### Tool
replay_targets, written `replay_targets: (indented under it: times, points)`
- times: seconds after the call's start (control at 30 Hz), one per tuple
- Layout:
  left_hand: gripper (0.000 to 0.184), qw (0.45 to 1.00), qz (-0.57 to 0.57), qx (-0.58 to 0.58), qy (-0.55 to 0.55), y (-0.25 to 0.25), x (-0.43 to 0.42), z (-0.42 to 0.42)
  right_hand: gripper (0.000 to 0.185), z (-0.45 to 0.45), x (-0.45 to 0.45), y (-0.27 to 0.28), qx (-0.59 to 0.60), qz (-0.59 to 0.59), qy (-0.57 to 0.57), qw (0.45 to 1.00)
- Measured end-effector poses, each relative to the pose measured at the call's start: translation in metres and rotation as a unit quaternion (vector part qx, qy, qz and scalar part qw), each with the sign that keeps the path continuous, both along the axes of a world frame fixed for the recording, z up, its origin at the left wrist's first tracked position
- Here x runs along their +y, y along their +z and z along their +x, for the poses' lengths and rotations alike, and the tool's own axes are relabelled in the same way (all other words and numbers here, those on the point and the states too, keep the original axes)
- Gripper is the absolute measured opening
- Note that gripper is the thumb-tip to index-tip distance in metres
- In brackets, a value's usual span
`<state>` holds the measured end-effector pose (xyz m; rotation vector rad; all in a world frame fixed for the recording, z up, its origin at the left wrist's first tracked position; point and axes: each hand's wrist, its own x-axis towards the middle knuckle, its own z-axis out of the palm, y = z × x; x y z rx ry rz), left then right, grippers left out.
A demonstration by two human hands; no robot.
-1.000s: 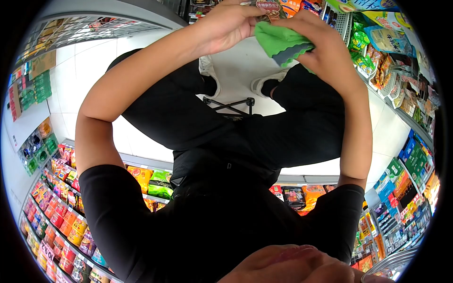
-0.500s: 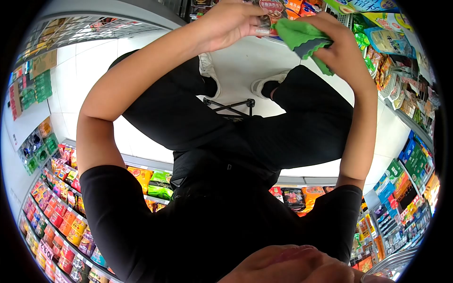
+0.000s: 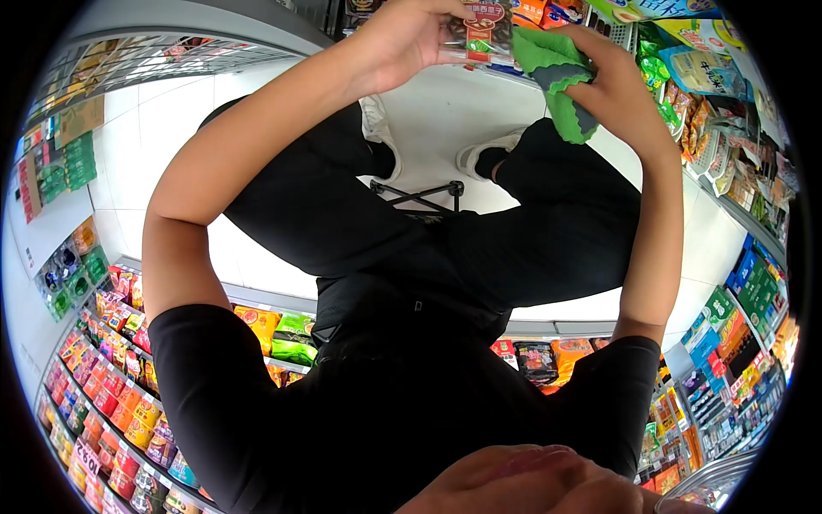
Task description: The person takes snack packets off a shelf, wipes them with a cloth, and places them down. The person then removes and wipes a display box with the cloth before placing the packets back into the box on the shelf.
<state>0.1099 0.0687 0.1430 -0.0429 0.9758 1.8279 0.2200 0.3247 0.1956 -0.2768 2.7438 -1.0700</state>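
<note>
At the top middle, my left hand (image 3: 409,43) has its fingers closed on the left edge of a bag of watermelon seeds (image 3: 491,43), clear with dark contents and a red label. The bag's upper end runs out of view. Just right of it, my right hand (image 3: 612,81) grips a bunched green cloth (image 3: 548,56) with a grey underside. Part of the cloth hangs below the fingers. Its left edge is beside the bag's right side; whether they touch I cannot tell.
Snack packs fill the shelf (image 3: 702,77) at the upper right. A grey wire rack (image 3: 171,60) stands at upper left. Shelves of colourful packets (image 3: 120,394) lie behind me at lower left. Below my knees is a black folding stool frame (image 3: 419,195) on the white floor (image 3: 437,128).
The green cloth has moved slightly right and down, off the front of the bag. More of the bag and its red label now shows. My left hand has shifted a little left.
</note>
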Motion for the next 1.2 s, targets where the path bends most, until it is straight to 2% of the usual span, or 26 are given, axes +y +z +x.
replay_targets:
  times: [0.13, 0.23, 0.33, 0.43, 0.53, 0.67, 0.87, 1.03, 1.13, 1.2]
  points:
    - [0.022, 0.997, -0.072, 0.015, 0.003, 0.002, 0.006, 0.005, 0.061, -0.002, -0.011, 0.005, 0.048, -0.022, 0.024, 0.998]
    - [0.035, 0.989, -0.124, 0.048, -0.064, -0.003, 0.004, 0.004, 0.063, -0.002, -0.017, 0.005, 0.05, -0.053, 0.021, 0.997]
    - [0.045, 0.99, -0.076, 0.028, -0.114, -0.009, 0.001, 0.007, 0.062, -0.002, -0.024, 0.011, 0.049, -0.053, 0.038, 0.997]
    - [0.051, 0.992, -0.088, 0.008, -0.086, 0.004, 0.009, 0.02, 0.062, -0.003, -0.03, 0.014, 0.066, -0.045, 0.063, 0.995]
    - [0.052, 0.989, 0.009, -0.085, -0.122, -0.005, 0.009, 0.019, 0.062, -0.003, -0.032, 0.015, 0.088, -0.04, 0.067, 0.993]
    - [0.053, 0.989, 0.039, -0.072, -0.124, -0.006, 0.009, 0.018, 0.06, 0.0, -0.029, 0.014, 0.059, -0.059, 0.007, 0.997]
    - [0.054, 0.987, 0.053, -0.074, -0.131, 0.0, 0.008, 0.014, 0.054, -0.003, -0.023, 0.023, 0.097, 0.002, -0.048, 0.994]
    - [0.054, 0.988, 0.079, -0.068, -0.113, 0.004, 0.008, 0.015, 0.05, -0.003, -0.035, 0.042, 0.112, 0.012, -0.013, 0.994]
    - [0.053, 0.996, 0.001, -0.046, -0.071, 0.024, 0.008, 0.024, 0.048, -0.003, -0.039, 0.041, 0.107, 0.024, -0.003, 0.994]
    - [0.053, 0.992, 0.05, -0.065, -0.101, 0.007, 0.006, 0.019, 0.047, -0.002, -0.037, 0.034, 0.116, 0.015, -0.013, 0.993]
